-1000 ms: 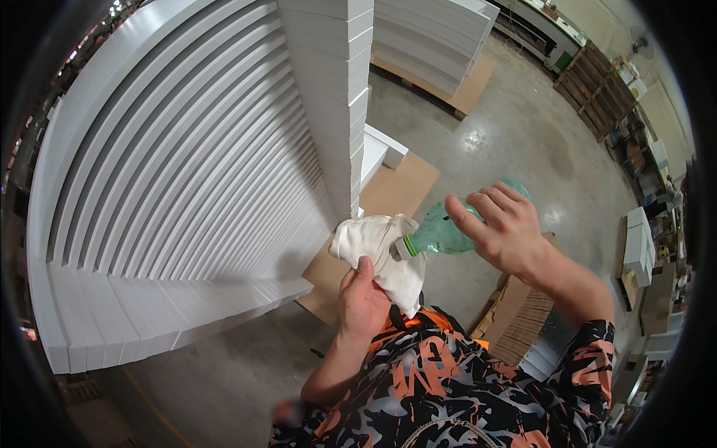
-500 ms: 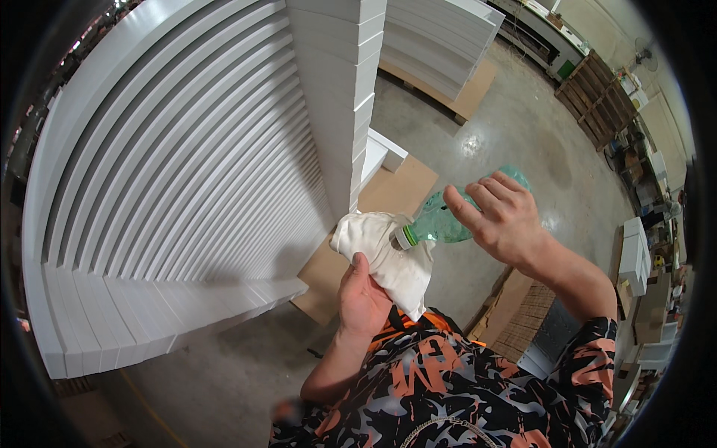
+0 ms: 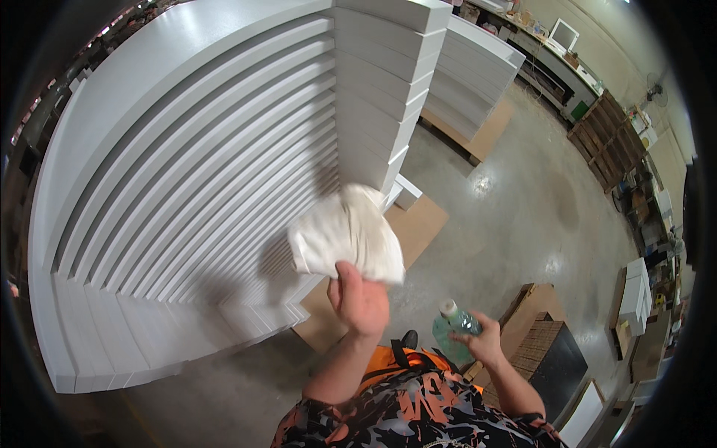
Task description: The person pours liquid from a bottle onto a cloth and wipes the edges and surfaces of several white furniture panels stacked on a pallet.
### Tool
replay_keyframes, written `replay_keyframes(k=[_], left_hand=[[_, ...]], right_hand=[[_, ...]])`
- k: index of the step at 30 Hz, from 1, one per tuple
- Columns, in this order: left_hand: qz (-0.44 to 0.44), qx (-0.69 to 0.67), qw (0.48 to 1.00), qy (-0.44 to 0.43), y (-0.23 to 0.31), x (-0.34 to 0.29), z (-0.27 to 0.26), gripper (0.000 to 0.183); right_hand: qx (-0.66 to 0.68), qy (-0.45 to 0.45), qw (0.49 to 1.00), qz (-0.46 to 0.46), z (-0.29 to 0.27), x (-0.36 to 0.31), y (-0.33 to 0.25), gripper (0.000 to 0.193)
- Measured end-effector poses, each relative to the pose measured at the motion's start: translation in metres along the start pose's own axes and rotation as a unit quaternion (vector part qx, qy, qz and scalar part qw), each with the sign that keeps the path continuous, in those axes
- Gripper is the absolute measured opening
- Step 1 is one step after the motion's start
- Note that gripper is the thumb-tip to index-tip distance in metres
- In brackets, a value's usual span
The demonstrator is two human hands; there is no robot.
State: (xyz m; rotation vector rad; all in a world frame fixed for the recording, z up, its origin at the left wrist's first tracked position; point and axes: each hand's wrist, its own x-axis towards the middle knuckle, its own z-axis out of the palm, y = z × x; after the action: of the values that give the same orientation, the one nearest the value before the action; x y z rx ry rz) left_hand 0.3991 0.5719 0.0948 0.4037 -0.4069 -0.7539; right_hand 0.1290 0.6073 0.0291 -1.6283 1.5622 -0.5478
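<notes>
Head: bottle (image 3: 452, 328) steep, cap (image 3: 448, 307) up

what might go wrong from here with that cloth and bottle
The green plastic bottle in the right hand might spill onto the concrete floor if uncapped, which I can't tell. The white cloth, held only by its near edge in the left hand, could slip free or catch on the stacked white frames.

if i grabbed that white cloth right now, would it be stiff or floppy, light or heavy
The white cloth looks floppy, given the soft folds across it. It is probably light for its size, as only the left hand grips it.
</notes>
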Motion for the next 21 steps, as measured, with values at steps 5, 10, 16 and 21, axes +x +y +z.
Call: replay_keyframes(k=[5,10,16,21], left_hand=[[0.285,0.451,0.832,-0.151,-0.049,0.114,0.015,0.019],[0.320,0.435,0.839,-0.066,-0.100,0.077,-0.024,0.028],[0.350,0.516,0.777,-0.087,-0.068,0.114,0.000,0.013],[0.330,0.482,0.808,-0.079,-0.088,0.086,-0.013,0.019]], right_hand=[[0.103,0.062,0.988,0.096,-0.019,-0.023,0.009,0.042],[0.169,0.140,0.967,0.127,-0.032,-0.030,0.016,0.038],[0.173,0.119,0.969,0.130,-0.025,-0.025,0.027,0.036],[0.156,0.100,0.977,0.110,-0.015,-0.013,0.030,0.036]])
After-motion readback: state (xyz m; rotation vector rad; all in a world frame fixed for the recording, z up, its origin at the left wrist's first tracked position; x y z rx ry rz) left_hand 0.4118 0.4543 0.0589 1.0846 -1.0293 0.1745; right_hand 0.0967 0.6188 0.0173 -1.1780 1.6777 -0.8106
